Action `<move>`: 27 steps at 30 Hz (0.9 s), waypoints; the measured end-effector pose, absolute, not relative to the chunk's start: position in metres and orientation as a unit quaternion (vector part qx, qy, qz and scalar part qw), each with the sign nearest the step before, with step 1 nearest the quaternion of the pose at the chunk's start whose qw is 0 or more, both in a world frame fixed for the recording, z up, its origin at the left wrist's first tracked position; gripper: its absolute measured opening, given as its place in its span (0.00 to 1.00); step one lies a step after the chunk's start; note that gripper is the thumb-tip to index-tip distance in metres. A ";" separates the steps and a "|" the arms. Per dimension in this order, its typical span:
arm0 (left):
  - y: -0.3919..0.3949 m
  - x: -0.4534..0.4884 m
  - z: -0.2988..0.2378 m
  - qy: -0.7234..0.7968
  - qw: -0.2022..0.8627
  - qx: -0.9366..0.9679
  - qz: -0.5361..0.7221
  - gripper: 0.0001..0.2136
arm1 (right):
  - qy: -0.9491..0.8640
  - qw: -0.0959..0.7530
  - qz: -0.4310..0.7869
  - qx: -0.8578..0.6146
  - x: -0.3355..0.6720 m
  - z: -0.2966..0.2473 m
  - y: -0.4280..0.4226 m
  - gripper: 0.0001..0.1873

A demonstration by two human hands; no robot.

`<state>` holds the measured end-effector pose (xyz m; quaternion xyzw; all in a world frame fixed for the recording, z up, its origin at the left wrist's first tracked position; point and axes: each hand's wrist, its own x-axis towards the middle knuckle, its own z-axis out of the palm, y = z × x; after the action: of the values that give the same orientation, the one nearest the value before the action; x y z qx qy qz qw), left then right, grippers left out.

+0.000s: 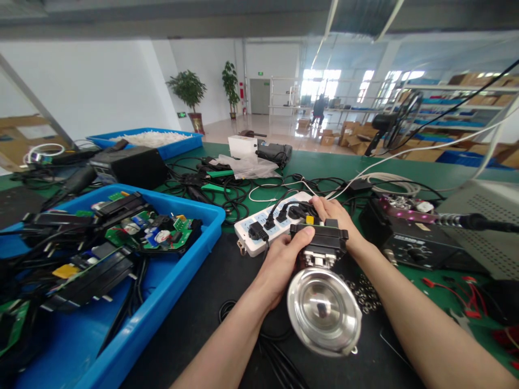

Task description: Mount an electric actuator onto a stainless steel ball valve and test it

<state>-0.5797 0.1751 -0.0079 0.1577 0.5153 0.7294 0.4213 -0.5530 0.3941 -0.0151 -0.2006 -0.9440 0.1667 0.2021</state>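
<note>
Both my hands hold a lamp head (323, 302) over a black mat, its shiny silver reflector facing me and a black housing behind it. My left hand (281, 262) wraps the left side of the housing, thumb on top. My right hand (338, 219) grips the far side of the housing, fingers curled over it. Just beyond my hands lies a white power strip (253, 237) with several black plugs in it.
A blue bin (162, 308) of green circuit boards and black parts sits at left. A black soldering station (409, 237) and a grey box (490, 227) stand at right. Small metal rings (365, 294) and red wires (454, 289) lie nearby. Tangled black cables cover the green table.
</note>
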 end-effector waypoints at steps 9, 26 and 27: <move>0.172 -0.576 -0.002 0.445 0.424 0.227 0.755 0.23 | -0.940 0.202 0.185 -0.204 -0.552 -0.012 0.391 0.31; 0.175 -0.577 -0.011 0.446 0.419 0.223 0.759 0.25 | -0.941 0.196 0.184 -0.204 -0.551 -0.011 0.390 0.29; 0.174 -0.577 -0.010 0.447 0.421 0.220 0.758 0.26 | -0.941 0.198 0.185 -0.202 -0.551 -0.011 0.390 0.28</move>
<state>-0.5773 0.1743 -0.0101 0.2204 0.4469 0.7577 0.4214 -0.5508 0.3900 -0.0107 -0.2024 -0.9410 0.1854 0.1977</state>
